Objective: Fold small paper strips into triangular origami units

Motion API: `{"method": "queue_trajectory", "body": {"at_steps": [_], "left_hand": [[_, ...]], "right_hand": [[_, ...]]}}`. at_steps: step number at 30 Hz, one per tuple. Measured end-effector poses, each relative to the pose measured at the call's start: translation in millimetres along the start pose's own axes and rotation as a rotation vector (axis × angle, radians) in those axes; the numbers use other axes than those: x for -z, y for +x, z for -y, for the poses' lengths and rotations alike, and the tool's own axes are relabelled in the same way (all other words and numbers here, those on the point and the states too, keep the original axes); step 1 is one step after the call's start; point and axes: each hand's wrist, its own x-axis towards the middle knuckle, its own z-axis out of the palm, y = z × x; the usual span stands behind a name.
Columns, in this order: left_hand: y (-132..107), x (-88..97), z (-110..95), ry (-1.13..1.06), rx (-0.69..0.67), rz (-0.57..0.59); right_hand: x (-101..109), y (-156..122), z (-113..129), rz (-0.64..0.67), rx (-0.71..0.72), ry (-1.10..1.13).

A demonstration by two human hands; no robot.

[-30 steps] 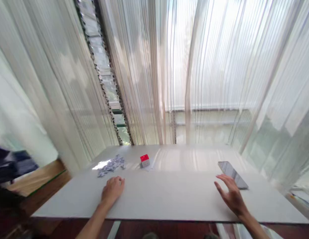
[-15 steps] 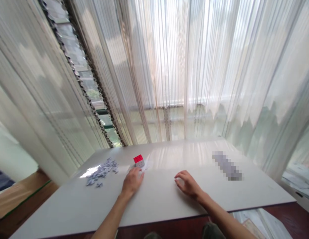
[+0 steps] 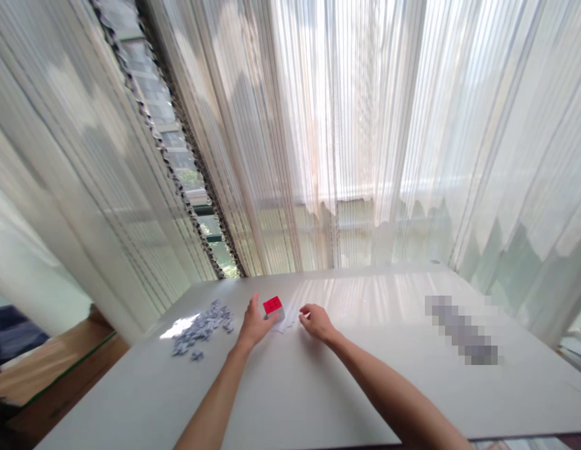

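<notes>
Framing the near left corner of the red-topped cube (image 3: 273, 306), the left hand (image 3: 254, 327) was spread wide, fingers pointing to the far side along the cube's left and thumb crossing its near face; the cube lay just far and right of that palm, so the left was the nearer hand; a slim gap showed between fingers and cube, though whether the thumb touched it could not be told in so small and soft a view; the cube sat on the white table (image 3: 365, 394), red face up, with no long axis to speak of; the right hand (image 3: 317, 322) was narrower, fingers loosely curled with nothing seen in them, to the right of the cube and slightly near; thin white paper (image 3: 287, 320) lay between; the grey pieces (image 3: 207, 325) lay left of the left hand
</notes>
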Motion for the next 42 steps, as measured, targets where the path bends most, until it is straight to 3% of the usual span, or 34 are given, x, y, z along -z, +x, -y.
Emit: {"method": "queue_trajectory", "body": {"at_steps": [4,6,12,21,26,30,34,37,40,42], "left_hand": [[11.8,-1.0,22.2,-0.253,0.07,0.199],[13.0,0.3,28.1,-0.326,0.08,0.228],[20.0,7.0,31.7,-0.344,0.062,0.142],[14.6,0.2,25.7,-0.321,0.032,0.088],[15.2,1.4,23.6,-0.28,0.037,0.082],[15.1,-1.7,22.3,-0.211,0.037,0.126],[11.1,0.0,13.7,-0.109,0.027,0.137],[3.2,3.6,-6.3,-0.021,-0.073,0.028],[-12.0,-4.5,-40.8,-0.109,-0.136,-0.076],[-26.2,-20.9,-68.6,-0.279,-0.088,0.054]], "right_hand": [[-29.4,27.2,11.9,-0.022,-0.082,-0.042],[-38.4,32.6,13.2,-0.022,-0.116,-0.06],[-42.3,41.6,7.6,-0.014,-0.185,-0.054],[-34.5,36.5,6.8,-0.075,-0.227,0.112],[-8.3,31.8,-1.5,-0.139,-0.254,0.22],[27.0,17.3,-14.8,-0.202,-0.284,0.314],[66.8,-9.5,-30.5,-0.183,-0.27,0.425],[95.1,-35.0,-43.4,-0.194,-0.153,0.62],[114.7,-60.8,-56.0,-0.218,-0.06,0.717],[120.4,-75.1,-63.5,-0.264,-0.058,0.681]]}}
